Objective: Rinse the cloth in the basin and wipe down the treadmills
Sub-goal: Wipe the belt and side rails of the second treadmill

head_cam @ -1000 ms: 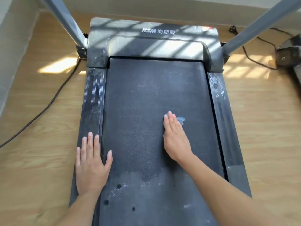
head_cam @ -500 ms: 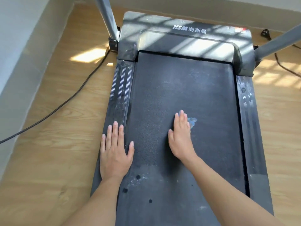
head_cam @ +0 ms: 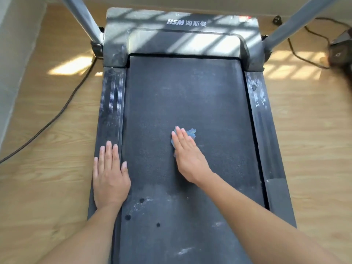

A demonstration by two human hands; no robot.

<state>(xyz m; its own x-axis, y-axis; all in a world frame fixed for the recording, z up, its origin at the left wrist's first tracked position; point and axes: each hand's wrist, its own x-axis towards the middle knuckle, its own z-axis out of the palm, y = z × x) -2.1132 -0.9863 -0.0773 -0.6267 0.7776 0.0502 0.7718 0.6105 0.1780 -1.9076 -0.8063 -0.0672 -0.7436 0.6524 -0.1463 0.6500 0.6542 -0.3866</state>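
A person leans over a dusty black treadmill belt (head_cam: 190, 92), both bare forearms reaching in from 6 o'clock. Nearest the camera the belt carries pale dust streaks and a few dark wet spots (head_cam: 141, 200), a stretch that looks yet to be wiped. Just beyond, the left grip (head_cam: 109, 180) lies open, fingers straight and palm flat on the ribbed black left side rail (head_cam: 111, 103), thumb over the belt's edge, apparently as a brace. At its 3 o'clock, near the belt's middle, the right grip (head_cam: 187, 159) is likewise flat and open, pressing a small crumpled pale-blue cloth (head_cam: 191, 133) to the belt. The cloth shows only past the fingertips, toward 1 o'clock, and as a sliver along the grip's 9 o'clock edge. Against the frames of the past second, the left grip has stayed planted, while the right has crept slightly toward the belt's centre line and more cloth now peeks out ahead of the fingers. That suggests a short, slow stroke, with wiping under way rather than finished. Farther on, at 12 o'clock, the belt is grey with dust up to the sunlit grey motor hood (head_cam: 182, 23), flanked by two slanted grey metal uprights (head_cam: 83, 20). A black power cable (head_cam: 57, 115) trails over the light wooden floor (head_cam: 304, 149) at 9 o'clock. No basin is in view
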